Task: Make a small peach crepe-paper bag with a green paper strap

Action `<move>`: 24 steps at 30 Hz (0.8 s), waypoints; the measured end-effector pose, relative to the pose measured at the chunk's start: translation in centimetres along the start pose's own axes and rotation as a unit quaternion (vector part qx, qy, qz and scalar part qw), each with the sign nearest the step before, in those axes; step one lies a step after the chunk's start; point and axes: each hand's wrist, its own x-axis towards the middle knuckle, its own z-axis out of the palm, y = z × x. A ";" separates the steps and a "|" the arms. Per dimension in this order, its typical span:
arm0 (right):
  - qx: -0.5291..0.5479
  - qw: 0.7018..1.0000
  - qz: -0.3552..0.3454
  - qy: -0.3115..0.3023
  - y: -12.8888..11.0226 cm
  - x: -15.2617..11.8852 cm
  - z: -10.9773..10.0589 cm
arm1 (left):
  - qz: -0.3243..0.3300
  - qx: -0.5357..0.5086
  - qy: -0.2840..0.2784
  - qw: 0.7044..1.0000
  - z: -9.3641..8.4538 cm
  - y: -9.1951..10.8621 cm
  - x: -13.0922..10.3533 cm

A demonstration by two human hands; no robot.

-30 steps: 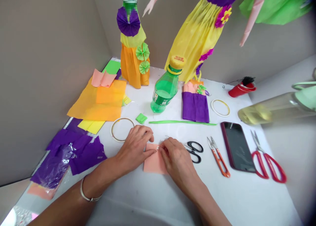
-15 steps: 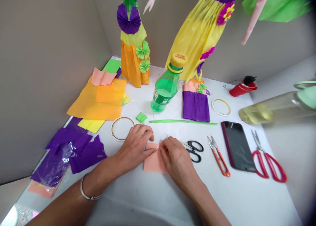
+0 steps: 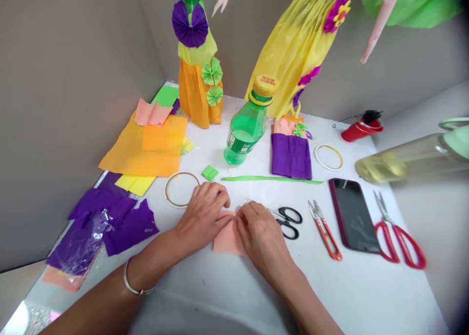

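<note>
A small peach crepe paper piece (image 3: 227, 240) lies flat on the white table in front of me. My left hand (image 3: 208, 209) rests on its upper left part, fingers curled and thumb pressed at the top edge. At the upper right of the paper, my right hand (image 3: 261, 231) has its thumb and fingers pinched together on the edge. Both thumbs nearly meet there, and the fingers hide what lies between them. Black-handled scissors (image 3: 289, 216) lie just past my right hand, their blades partly covered. A tape roll (image 3: 182, 190) sits beyond my left hand.
A green bottle (image 3: 244, 130) stands ahead, with a green paper strip (image 3: 271, 179) before it. Thread snips (image 3: 325, 232), a phone (image 3: 354, 215) and red-handled scissors (image 3: 399, 237) lie to the right. Orange paper (image 3: 161, 149) and purple paper (image 3: 128, 227) cover the left side.
My left thumb has moved up to the paper's top edge, closer to my right fingertips. A small white spot between the thumbs is now hidden. The view has shifted very slightly.
</note>
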 end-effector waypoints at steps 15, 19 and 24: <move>-0.139 0.989 -0.023 0.052 0.2 -0.4 -0.6 | -0.019 0.009 -0.006 1.000 0.1 0.2 0.1; -0.137 0.990 -0.031 0.030 0.4 -0.4 -0.4 | -0.016 0.007 -0.002 1.000 0.1 0.1 0.0; -0.123 0.992 -0.016 0.035 0.7 -0.3 -0.2 | -0.004 -0.009 -0.006 1.000 -0.2 -0.1 -0.2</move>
